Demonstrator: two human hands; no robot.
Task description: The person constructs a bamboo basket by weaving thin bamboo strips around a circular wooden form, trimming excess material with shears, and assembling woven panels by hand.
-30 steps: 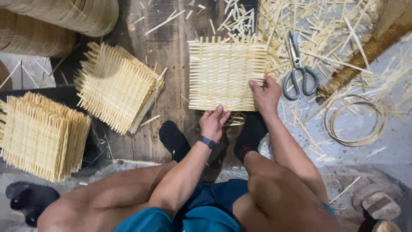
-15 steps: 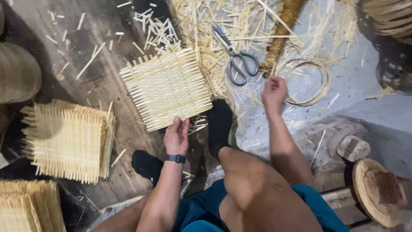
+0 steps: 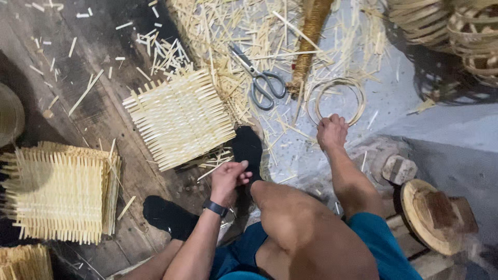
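Your right hand (image 3: 332,130) has dropped from beside the scissors, now fisted on the pale coiled cane ring's (image 3: 336,98) lower edge, right of centre. Your left hand (image 3: 228,179), loosely curled, pinches thin splints beside the square woven bamboo mat (image 3: 179,118), centre-left.

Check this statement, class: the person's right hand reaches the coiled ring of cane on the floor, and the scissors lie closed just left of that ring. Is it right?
One detail is wrong. The head view shows the scissors lying open, blades spread apart, not closed. The rest stands: the right hand reaches the coiled ring, and the scissors lie just left of it.
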